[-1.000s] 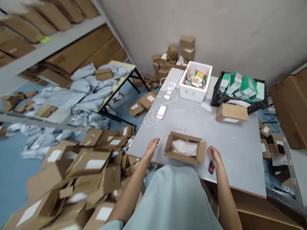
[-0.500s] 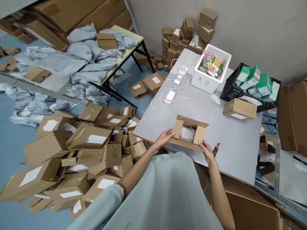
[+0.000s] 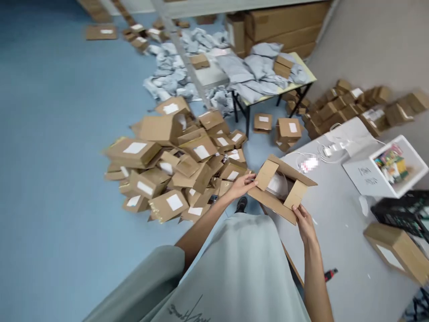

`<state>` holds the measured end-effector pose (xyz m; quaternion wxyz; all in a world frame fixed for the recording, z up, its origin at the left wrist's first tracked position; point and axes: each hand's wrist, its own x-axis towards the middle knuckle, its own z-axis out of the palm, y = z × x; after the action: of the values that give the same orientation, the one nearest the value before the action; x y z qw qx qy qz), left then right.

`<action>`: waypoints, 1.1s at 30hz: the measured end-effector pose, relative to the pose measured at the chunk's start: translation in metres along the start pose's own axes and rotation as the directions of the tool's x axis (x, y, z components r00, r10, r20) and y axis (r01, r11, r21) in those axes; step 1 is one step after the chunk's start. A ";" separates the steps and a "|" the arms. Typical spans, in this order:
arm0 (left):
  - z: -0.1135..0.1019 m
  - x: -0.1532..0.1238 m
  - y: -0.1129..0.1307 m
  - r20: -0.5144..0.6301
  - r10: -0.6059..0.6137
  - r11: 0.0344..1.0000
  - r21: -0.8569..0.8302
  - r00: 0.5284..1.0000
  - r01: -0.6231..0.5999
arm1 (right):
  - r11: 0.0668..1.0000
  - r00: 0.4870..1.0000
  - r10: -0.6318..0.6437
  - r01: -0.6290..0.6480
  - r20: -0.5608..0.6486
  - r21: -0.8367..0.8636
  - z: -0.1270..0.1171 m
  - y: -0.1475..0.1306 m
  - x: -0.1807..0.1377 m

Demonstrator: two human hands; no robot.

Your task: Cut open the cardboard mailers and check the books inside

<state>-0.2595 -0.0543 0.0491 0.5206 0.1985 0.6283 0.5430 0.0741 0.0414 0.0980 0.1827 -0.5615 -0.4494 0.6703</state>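
Observation:
An open cardboard box [image 3: 272, 204] with its flaps spread is held between my two hands, over the left edge of the table. Inside it lies something whitish and translucent [image 3: 277, 184], too unclear to name. My left hand [image 3: 243, 185] grips the box's left end, thumb on the flap. At the other end, my right hand [image 3: 304, 219] pinches the near right corner. A red and black utility knife [image 3: 330, 274] lies on the table close to my right forearm.
A heap of cardboard boxes [image 3: 174, 201] covers the floor to the left. On the grey table [image 3: 338, 232] stand a white foam box [image 3: 362, 179], a black crate [image 3: 398, 208] and a closed carton [image 3: 397, 250]. Grey mailing bags [image 3: 248, 71] lie on a farther table.
My view has swung left toward the heap of boxes. Both hands have carried the open box left to the table's edge, and it now sits turned at an angle.

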 end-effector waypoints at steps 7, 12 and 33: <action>-0.133 -0.045 0.028 -0.373 0.060 0.985 -0.127 0.926 -0.114 | 0.986 0.943 -0.044 0.094 0.331 -0.135 0.146 -0.065 0.070; -0.213 -0.094 0.041 -0.630 0.032 0.952 -0.217 0.776 -0.216 | 0.974 0.836 -0.060 0.168 0.546 -0.150 0.271 -0.099 0.097; -0.209 -0.151 -0.031 -0.764 -0.333 0.837 -0.510 0.554 -0.200 | 0.974 0.835 0.209 -0.133 0.509 -0.182 0.266 -0.032 0.081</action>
<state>-0.3744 -0.2867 0.0603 0.2164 -0.2622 0.6237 0.7039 -0.2027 0.0139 0.0669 -0.0472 -0.4063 -0.4757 0.7787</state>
